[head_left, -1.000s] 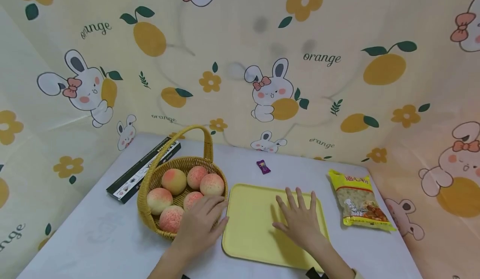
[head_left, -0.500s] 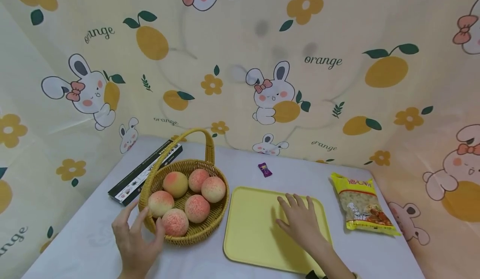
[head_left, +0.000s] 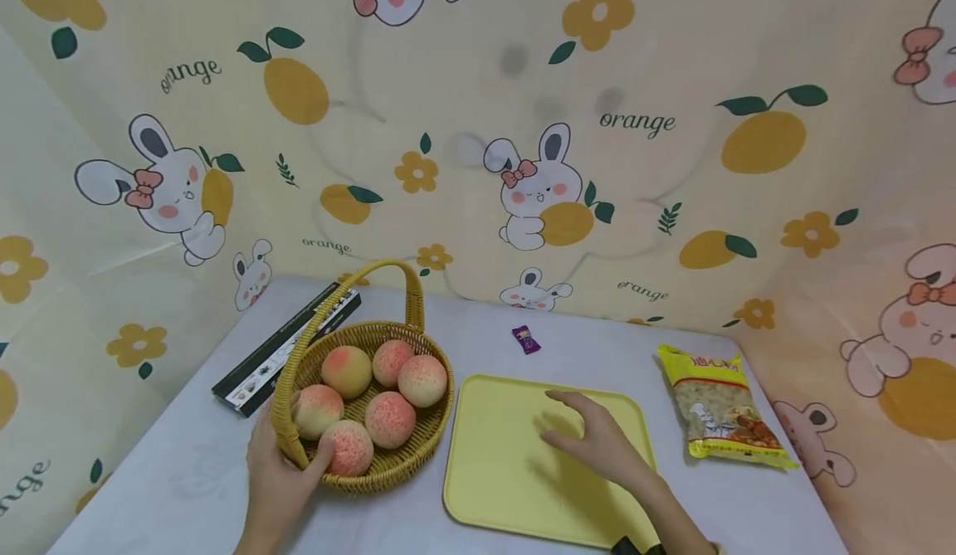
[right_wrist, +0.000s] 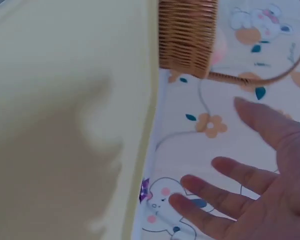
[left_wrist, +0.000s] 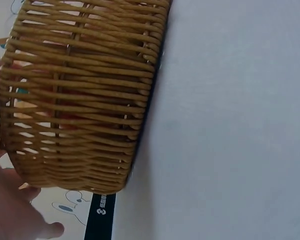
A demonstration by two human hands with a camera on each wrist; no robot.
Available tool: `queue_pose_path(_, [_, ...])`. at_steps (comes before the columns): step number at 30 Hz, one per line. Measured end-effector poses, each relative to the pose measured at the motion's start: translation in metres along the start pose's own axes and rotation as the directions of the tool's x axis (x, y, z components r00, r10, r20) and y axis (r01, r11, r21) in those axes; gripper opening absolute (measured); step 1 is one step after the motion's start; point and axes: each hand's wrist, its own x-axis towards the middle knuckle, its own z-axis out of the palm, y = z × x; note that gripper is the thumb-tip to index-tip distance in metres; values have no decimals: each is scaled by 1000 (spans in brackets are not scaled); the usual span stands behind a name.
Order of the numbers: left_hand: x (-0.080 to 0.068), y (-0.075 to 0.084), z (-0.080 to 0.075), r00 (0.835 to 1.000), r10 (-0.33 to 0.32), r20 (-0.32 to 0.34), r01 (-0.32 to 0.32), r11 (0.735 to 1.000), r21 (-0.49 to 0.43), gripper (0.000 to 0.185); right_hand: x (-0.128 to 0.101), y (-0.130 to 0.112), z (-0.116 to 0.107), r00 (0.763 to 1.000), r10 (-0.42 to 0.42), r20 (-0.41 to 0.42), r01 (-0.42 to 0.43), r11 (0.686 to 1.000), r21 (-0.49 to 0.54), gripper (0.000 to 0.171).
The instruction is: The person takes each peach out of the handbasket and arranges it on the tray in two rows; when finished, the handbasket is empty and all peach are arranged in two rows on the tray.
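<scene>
A wicker basket [head_left: 407,464] with a tall handle holds several pink peaches [head_left: 390,418] on the white table. My left hand [head_left: 282,465] grips its front-left rim, thumb over the edge beside a peach. In the left wrist view the woven basket wall [left_wrist: 80,95] fills the frame, with my left hand's fingers [left_wrist: 12,200] at its lower corner. To the basket's right lies a yellow tray [head_left: 500,472]. My right hand [head_left: 593,443] hovers just over the tray with fingers relaxed. The right wrist view shows that right hand [right_wrist: 255,185] spread above the tray [right_wrist: 65,125].
A yellow snack bag [head_left: 719,406] lies right of the tray. A small purple candy [head_left: 526,339] sits behind it. A long black box [head_left: 287,348] lies behind the basket at the left. Printed cloth walls close in the table on three sides.
My left hand left the peaches, swung round to the basket's left, and now grips its front-left rim. My right hand has lifted from lying flat on the tray.
</scene>
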Motion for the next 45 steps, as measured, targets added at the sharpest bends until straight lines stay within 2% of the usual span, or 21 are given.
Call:
queue_pose_path(3, [0, -4, -1, 999, -3, 41, 4, 999, -36, 80, 5, 2, -1, 998, 29, 47, -36, 989, 146, 53])
queue_pose_path(6, [0, -9, -3, 997, 3, 79, 3, 997, -79, 88, 11, 3, 0, 997, 19, 72, -32, 983, 179, 51])
queue_pose_path(9, [-2, -12, -4, 991, -25, 135, 40, 993, -111, 96, 19, 2, 1, 996, 3, 88, -20, 980, 199, 50])
queue_pose_path(11, [-3, -12, -6, 980, -71, 183, 94, 989, -115, 100, 26, -1, 2, 995, -19, 96, -2, 977, 212, 50])
queue_pose_path(15, [-6, -12, -9, 948, -166, 272, 197, 976, -89, 100, 42, -9, 4, 989, -81, 125, 47, 966, 254, 53])
queue_pose_path(17, [-8, -13, -10, 939, -183, 292, 215, 973, -81, 99, 51, -14, 5, 981, -122, 151, 77, 959, 272, 54])
queue_pose_path(19, [-8, -14, -11, 937, -176, 302, 213, 973, -92, 99, 61, -20, 6, 970, -166, 180, 110, 952, 285, 54])
queue_pose_path(29, [-11, -17, -11, 954, -101, 283, 137, 985, -109, 101, 107, -64, 13, 895, -304, 326, 221, 938, 267, 51])
queue_pose_path(36, [-8, -19, -11, 957, -102, 273, 132, 987, -94, 98, 136, -87, 29, 803, -386, 453, 314, 922, 228, 52])
queue_pose_path(40, [-8, -19, -10, 950, -127, 286, 161, 982, -96, 97, 145, -95, 40, 758, -408, 508, 355, 913, 203, 54])
queue_pose_path(45, [-9, -20, -11, 955, -120, 270, 149, 985, -89, 96, 155, -104, 53, 701, -430, 568, 421, 893, 157, 53])
